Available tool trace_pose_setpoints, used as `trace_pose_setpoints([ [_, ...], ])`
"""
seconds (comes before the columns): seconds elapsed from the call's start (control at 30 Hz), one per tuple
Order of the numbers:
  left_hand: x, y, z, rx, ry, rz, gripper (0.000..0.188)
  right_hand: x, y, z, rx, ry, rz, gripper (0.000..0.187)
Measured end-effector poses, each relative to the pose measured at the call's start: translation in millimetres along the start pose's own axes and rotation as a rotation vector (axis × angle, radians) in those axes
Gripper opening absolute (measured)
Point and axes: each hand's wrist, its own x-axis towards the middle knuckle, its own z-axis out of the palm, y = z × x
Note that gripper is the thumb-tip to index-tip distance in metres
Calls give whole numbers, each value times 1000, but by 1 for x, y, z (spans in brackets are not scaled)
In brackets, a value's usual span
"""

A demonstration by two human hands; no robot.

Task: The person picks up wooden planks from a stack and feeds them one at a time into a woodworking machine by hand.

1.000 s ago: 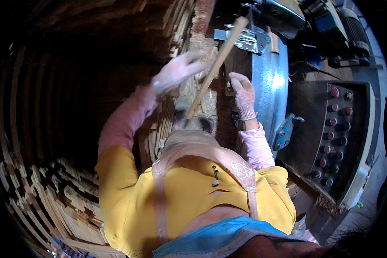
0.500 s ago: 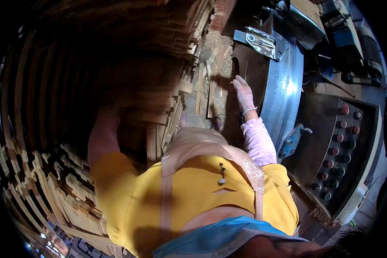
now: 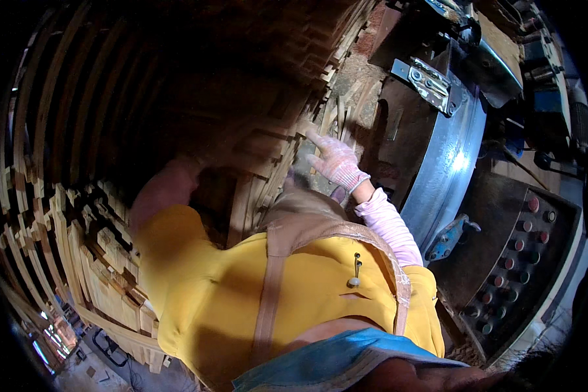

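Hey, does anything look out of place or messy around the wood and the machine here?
Loose wood strips lean askew between the stack and the machine, just past the gloved right hand. The left hand is hidden in shadow. Nothing looks spilled or broken.

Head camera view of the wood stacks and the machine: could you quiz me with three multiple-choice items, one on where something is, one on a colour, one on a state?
1. Where is the panel of red knobs?
A. to the person's right
B. to the person's left
C. on the stacked wood strips

2. What colour is the shirt?
A. green
B. yellow
C. black

3. How is the right hand?
A. clenched round a hammer
B. bare, in a pocket
C. gloved, with fingers spread, gripping nothing

Answers: 1 A, the panel sits at the right edge beside the metal machine. 2 B, the torso is bright yellow. 3 C, the glove is spread open over the wood strips. The left hand is lost in the dark stack.
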Motion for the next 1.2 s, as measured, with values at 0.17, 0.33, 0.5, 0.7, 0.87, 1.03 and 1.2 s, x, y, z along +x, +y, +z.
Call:
trace_pose_setpoints([
  [0.17, -106, -118, 54, 687, 231, 33, 70, 42, -15, 24, -127, 52, -100, 57],
  [0.33, -82, -87, 40, 571, 190, -495, 48, 142, -12, 77, -423, -237, -125, 43],
  [0.5, -62, -122, 46, 662, 355, -202, 47, 213, 99, 151, -505, 251, -658, 42],
  [0.7, -63, -75, 34, 685, 167, -45, 49, 154, 54, 100, -665, -406, -368, 40],
  [0.87, -19, 16, -12, 595, 111, -127, 50, 79, 22, 56, 12, -123, -191, 54],
  [1.03, 45, 142, -53, -97, 712, 267, 49, -13, -12, 33, 600, 431, -138, 95],
  [1.2, 134, 210, 21, -952, 783, 374, 26, -108, -18, 9, -119, 1121, -68, 89],
])
